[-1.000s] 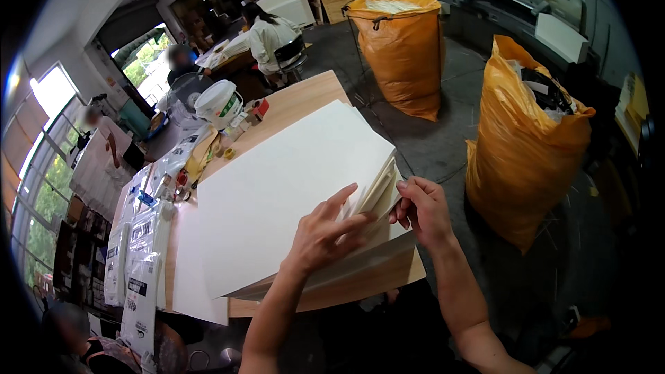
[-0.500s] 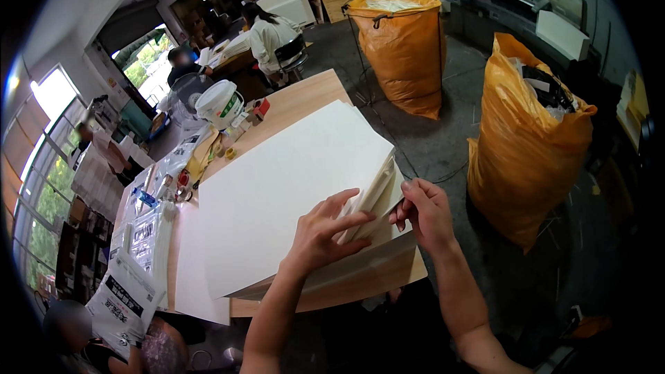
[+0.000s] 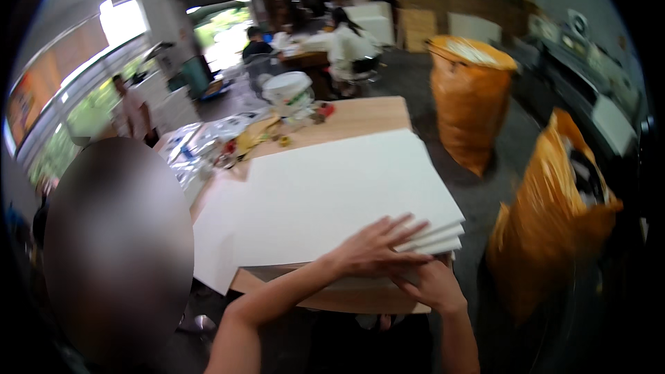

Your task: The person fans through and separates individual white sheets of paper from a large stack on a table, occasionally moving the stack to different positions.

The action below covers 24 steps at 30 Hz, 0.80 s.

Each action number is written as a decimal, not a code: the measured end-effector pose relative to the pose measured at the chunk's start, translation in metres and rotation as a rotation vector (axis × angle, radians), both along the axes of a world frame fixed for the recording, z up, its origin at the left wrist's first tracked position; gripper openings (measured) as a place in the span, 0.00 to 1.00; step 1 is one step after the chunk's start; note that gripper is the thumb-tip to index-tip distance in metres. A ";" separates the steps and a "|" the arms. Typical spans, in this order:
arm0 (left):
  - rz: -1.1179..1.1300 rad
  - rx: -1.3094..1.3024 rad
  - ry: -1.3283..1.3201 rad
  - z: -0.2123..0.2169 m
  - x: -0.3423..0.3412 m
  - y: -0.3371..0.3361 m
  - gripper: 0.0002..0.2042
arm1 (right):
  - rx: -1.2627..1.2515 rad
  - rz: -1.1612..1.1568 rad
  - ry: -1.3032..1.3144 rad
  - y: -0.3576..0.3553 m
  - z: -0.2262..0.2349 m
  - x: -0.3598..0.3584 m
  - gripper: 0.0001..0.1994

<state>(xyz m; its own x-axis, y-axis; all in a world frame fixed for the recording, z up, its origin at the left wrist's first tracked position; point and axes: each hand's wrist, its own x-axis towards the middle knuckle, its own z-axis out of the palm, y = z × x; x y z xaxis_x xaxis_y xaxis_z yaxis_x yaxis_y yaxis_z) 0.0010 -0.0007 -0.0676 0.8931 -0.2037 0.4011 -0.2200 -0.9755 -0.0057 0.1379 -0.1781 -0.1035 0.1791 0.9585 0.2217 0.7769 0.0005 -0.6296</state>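
A stack of large white sheets (image 3: 332, 194) lies on a wooden table, and a few of its layers fan apart at the near right corner. Over that corner, my left hand (image 3: 374, 248) is open, its fingers spread and smeared a little by motion. My right hand (image 3: 436, 285) is just below, at the near edge of the sheets, close against the left fingertips. Its fingers are bent inward and partly hidden, so what they hold, if anything, does not show.
On the table's (image 3: 377, 112) far side stand a white bucket (image 3: 287, 93), tape rolls and plastic-wrapped packs (image 3: 208, 142). Two orange sacks (image 3: 471, 107) stand on the floor to the right. A person (image 3: 118, 249) is very near on the left; others are farther back.
My view has swung left. The lifted near right corner of the sheets has come down flatter. My hands have come together there, and a person at left now looms much closer.
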 end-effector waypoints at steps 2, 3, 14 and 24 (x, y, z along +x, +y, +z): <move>0.033 0.023 0.088 0.007 -0.003 -0.008 0.36 | -0.044 0.023 0.003 -0.006 0.017 -0.001 0.28; 0.057 0.017 0.101 0.008 -0.007 -0.011 0.38 | 0.010 0.035 -0.012 -0.008 0.019 0.000 0.28; 1.156 0.233 -0.426 -0.044 -0.219 0.013 0.25 | 0.032 -0.019 -0.104 -0.009 0.021 -0.003 0.29; 1.136 0.147 -0.521 -0.038 -0.233 -0.072 0.11 | 0.369 -0.187 -0.571 -0.002 -0.061 0.011 0.30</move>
<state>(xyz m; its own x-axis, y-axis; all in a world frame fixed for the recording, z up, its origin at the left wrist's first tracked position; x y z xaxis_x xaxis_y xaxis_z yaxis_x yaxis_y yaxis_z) -0.2316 -0.0729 -0.1055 0.3362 0.5024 0.7966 0.8028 -0.5951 0.0365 0.1491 -0.1797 -0.1648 0.0925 0.7671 0.6348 0.9937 -0.0306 -0.1078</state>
